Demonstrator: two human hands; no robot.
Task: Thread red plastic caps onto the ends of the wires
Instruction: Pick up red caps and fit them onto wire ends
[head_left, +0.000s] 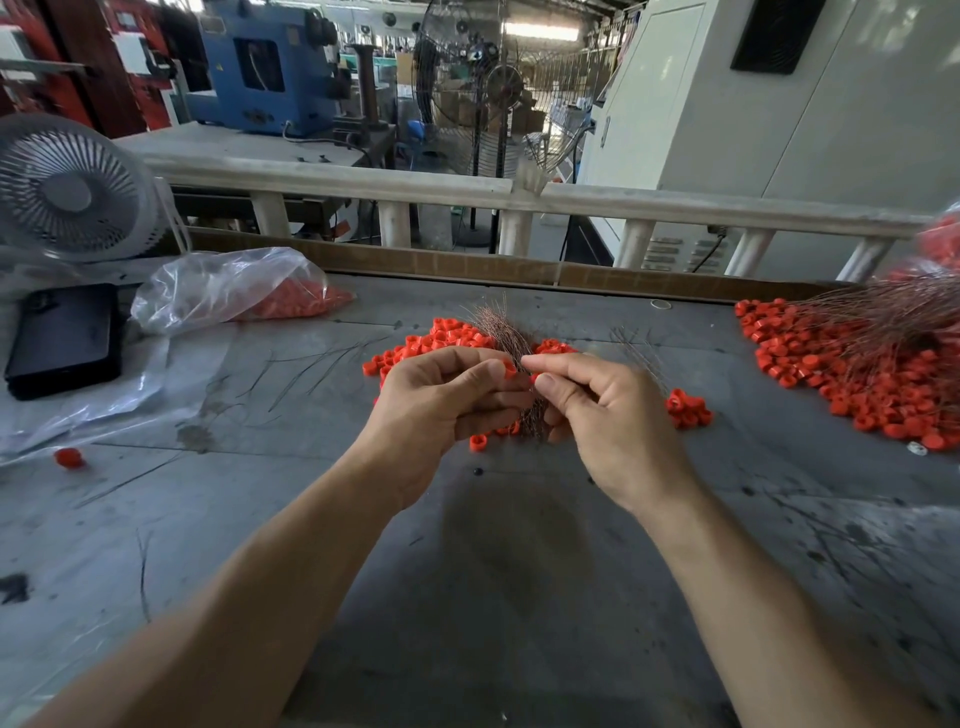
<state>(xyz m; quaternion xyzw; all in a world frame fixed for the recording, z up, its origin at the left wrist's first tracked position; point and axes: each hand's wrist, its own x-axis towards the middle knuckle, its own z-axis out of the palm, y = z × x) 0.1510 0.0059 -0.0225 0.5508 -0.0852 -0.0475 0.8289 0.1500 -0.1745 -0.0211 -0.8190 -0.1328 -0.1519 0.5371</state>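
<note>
Left hand pinches a red cap; right hand pinches wire (bundle between)

Work surface: dull grey sheet, matt, scuffed and scratched, with dark stains. Red caps: moulded plastic, smooth, with a slight sheen; a further heap lies at right. Bundle of wires: thin stranded metal, coppery-brown, faintly glinting. Loose wires on the surface look darker and dull. Bag: clear thin plastic film, glossy and creased, holding more red caps. Flat case: black, smooth, semi-matt. Fan: white plastic grille, matt. Rail: pale painted bars, dusty and matt. Far edge strip: brown board, rough.
</note>
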